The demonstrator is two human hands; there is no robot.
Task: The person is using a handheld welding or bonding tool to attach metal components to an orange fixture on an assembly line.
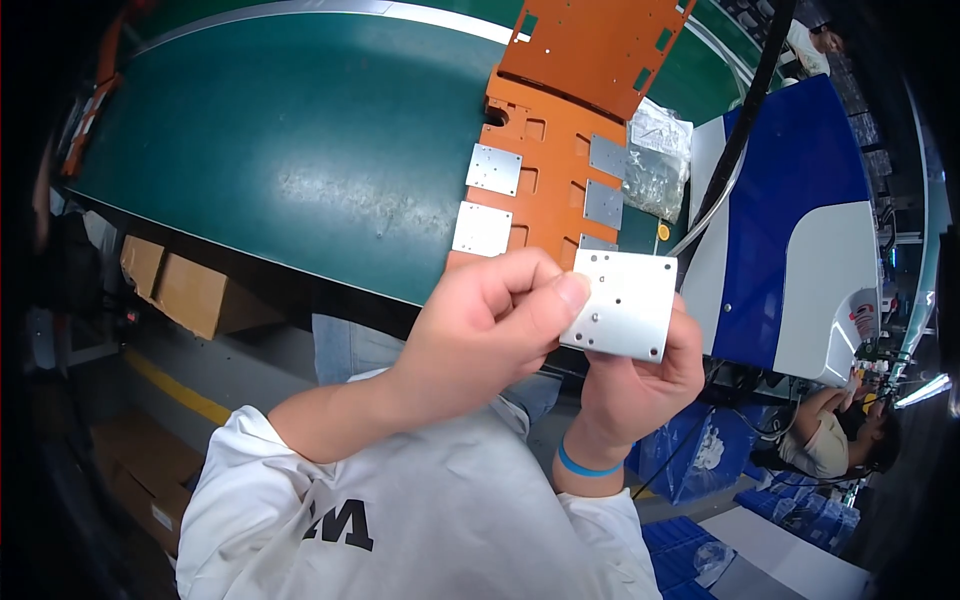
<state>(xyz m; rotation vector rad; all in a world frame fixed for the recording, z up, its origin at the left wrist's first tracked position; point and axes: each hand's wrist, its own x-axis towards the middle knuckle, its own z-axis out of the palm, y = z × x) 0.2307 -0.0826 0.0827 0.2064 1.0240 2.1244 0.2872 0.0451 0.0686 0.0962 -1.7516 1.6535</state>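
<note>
Both hands hold up a small square metal plate (630,302) with several small holes, just in front of my chest. My left hand (485,325) pinches its left edge with the thumb on the face. My right hand (640,385) cups it from below and behind. Beyond it, an orange panel (548,150) lies on the green table (290,150) with several similar silver plates (494,169) set on it. A second orange panel (600,45) overlaps its far end.
A clear plastic bag of small parts (655,160) lies right of the orange panels. A blue and white machine housing (790,250) stands at the right with a black cable (745,120) over it. Cardboard boxes (180,290) sit under the table. Another person (835,430) sits lower right.
</note>
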